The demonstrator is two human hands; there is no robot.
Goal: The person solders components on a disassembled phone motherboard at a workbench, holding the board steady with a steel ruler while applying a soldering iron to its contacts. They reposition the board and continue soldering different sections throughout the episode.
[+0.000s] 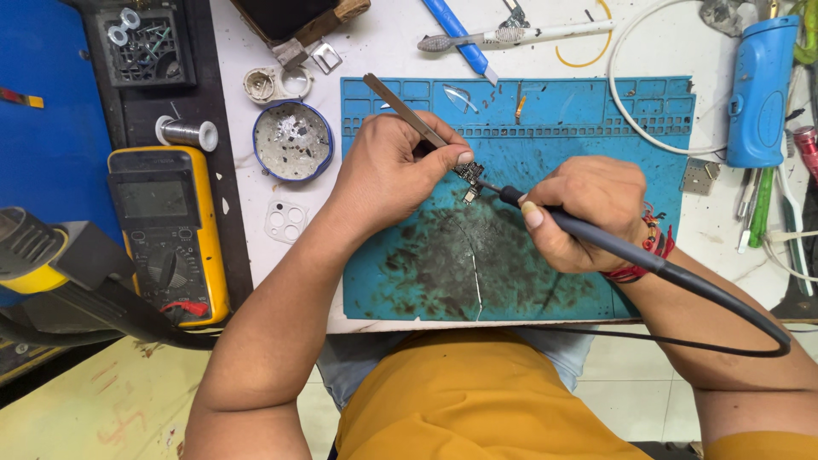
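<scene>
Yellow shirt [477, 400], lower edge, nearest cam. Left hand [388, 170]: pinching tweezers [405, 109], tips pinning small circuit board [468, 173] to keep it still. Right hand [588, 213]: closed pen-style round soldering iron [545, 213], tip touching board. Both over blue mat [528, 290], which shields surface [247, 221]. Multimeter [166, 230] at left.

Free room: the lower half of the blue work mat [511, 290], stained but bare, open between the two forearms. Blocked at centre: the left hand [388, 175] with tweezers [405, 111] and the right hand [588, 213] with a soldering iron [613, 247] meet over a small circuit board [468, 173]. The iron's cable [750, 315] loops across the lower right. Left of the mat, a round tin [293, 141], solder spool [187, 133] and yellow multimeter [167, 234] stand close together. Upper edge of the desk [256, 221]: toothbrush [511, 36], white cable [630, 111]; a blue device [760, 94] crowds the upper right.
</scene>
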